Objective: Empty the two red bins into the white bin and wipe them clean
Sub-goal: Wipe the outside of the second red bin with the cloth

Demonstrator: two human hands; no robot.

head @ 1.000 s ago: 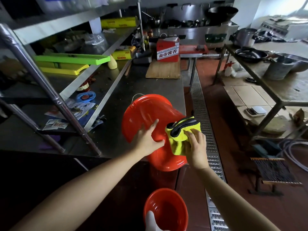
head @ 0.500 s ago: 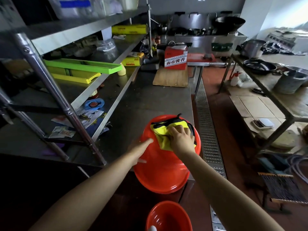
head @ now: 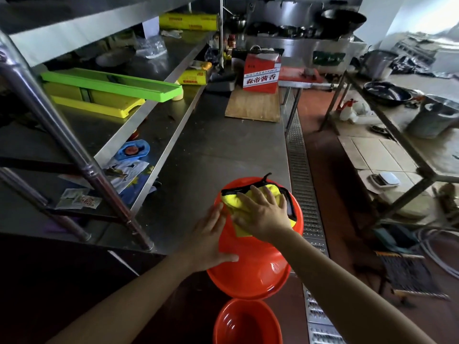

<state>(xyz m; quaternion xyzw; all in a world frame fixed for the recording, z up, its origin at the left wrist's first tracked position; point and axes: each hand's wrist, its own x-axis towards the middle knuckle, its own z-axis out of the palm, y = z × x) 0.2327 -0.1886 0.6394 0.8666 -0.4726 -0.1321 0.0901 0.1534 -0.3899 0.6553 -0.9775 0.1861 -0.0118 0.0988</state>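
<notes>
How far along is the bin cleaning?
Done, apparently: the red bin on the counter is overturned, so it seems emptied. In hand: the right hand presses a yellow cloth flat on its upturned bottom, while the left hand steadies its side. Left: the second red bin sits open side up below, not yet being wiped. No white bin in view, so the emptying can't be confirmed.

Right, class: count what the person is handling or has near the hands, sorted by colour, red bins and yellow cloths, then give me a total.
Red bins: 2, the upturned bin under both hands and the lower bin below it
Yellow cloths: 1, the cloth under the right hand
Total: 3
</notes>
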